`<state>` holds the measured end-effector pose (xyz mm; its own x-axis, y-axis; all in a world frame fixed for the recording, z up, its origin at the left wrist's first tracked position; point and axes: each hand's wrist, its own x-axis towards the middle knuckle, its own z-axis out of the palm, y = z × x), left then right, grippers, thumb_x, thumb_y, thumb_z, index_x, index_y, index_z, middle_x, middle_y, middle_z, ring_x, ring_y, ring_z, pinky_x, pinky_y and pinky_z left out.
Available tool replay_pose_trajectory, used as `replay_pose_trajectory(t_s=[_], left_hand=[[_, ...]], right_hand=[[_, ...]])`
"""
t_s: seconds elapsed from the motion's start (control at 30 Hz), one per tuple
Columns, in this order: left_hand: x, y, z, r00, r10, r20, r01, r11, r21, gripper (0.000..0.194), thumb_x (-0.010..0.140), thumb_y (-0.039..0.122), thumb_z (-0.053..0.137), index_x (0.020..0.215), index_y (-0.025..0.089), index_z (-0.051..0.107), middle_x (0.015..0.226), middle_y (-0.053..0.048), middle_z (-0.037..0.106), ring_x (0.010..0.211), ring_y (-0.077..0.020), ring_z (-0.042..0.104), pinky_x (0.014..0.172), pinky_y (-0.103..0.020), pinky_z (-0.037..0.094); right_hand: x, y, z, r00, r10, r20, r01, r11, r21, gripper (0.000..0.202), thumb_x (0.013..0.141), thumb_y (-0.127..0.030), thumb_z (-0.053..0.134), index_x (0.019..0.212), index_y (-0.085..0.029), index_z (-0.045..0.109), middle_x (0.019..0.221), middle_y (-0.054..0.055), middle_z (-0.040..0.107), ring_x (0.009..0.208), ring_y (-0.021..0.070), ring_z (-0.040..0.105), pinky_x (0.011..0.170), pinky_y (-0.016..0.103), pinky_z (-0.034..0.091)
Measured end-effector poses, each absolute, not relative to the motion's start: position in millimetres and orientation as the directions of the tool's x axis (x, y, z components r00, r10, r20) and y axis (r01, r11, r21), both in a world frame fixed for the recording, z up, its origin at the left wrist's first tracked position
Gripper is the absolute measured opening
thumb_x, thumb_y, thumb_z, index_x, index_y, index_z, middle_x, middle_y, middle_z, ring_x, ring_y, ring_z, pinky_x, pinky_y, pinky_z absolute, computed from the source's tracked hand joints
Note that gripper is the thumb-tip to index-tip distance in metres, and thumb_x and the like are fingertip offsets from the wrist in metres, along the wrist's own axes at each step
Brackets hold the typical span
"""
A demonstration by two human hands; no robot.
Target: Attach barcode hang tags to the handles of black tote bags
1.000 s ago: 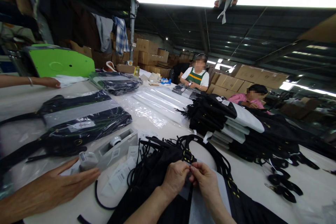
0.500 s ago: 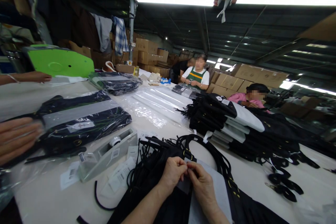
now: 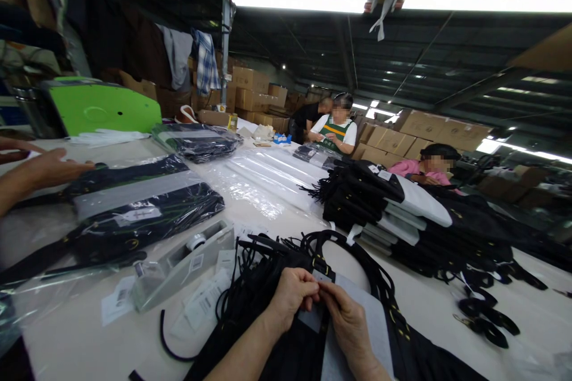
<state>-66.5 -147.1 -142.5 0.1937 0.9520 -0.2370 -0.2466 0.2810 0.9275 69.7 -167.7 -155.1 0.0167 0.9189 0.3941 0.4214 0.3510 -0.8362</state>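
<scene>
My left hand (image 3: 291,297) and my right hand (image 3: 346,312) meet fingertip to fingertip, both pinched closed. Whatever lies between the fingertips is too small to make out. Under them is a black bag (image 3: 261,333) with thin fringe strands, gold-coloured rings and looped black straps (image 3: 370,259). A pale grey sheet (image 3: 378,318) lies on the bag beneath my right hand, and a small grey patch (image 3: 311,317) shows just below my left fingers.
A tape dispenser (image 3: 179,274) and white barcode tags (image 3: 203,303) lie left of the bag. Further left, a co-worker's hands (image 3: 49,169) hover over a plastic-wrapped black bag (image 3: 147,205). Stacked black bags (image 3: 370,202) stand at right. Two more people sit or stand beyond the table.
My hands stay almost in place, still pinched together. At the left, the co-worker's near hand has moved up and away from the wrapped bag's lower side, close to the other hand.
</scene>
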Motion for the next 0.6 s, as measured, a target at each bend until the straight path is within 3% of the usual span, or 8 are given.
replay_pose_trajectory(t_s=[0.3,0.43,0.6], left_hand=[[-67,-146,-145,0.220,0.959,-0.181,-0.166,0.220,0.961,0.021,0.063,0.033,0.052,0.065,0.012,0.056,0.056,-0.001,0.059,0.034,-0.0050,0.040,0.038,-0.019,0.027],[-65,-146,-150,0.194,0.977,-0.089,0.005,0.090,0.996,0.020,0.071,0.028,0.043,0.069,0.013,0.057,0.052,0.003,0.052,0.037,-0.0064,0.037,0.041,-0.020,0.028],[-67,-152,-154,0.192,0.976,0.103,0.270,-0.154,0.951,0.020,0.076,0.019,0.041,0.062,0.017,0.056,0.059,0.001,0.051,0.059,-0.0124,0.048,0.059,-0.023,0.033]], right_hand=[[61,-168,-151,0.127,0.953,0.275,0.363,0.213,-0.907,0.031,0.069,-0.050,0.059,0.076,-0.021,0.067,0.071,0.003,0.069,0.066,0.0182,0.064,0.065,0.027,0.051],[57,-166,-145,0.163,0.975,0.152,0.272,0.104,-0.957,0.035,0.069,-0.053,0.057,0.069,-0.019,0.061,0.058,0.002,0.062,0.056,0.0168,0.059,0.054,0.026,0.048],[57,-163,-142,0.148,0.988,0.034,0.162,0.010,-0.987,0.036,0.065,-0.054,0.060,0.066,-0.017,0.058,0.053,0.000,0.059,0.051,0.0146,0.056,0.051,0.025,0.045]])
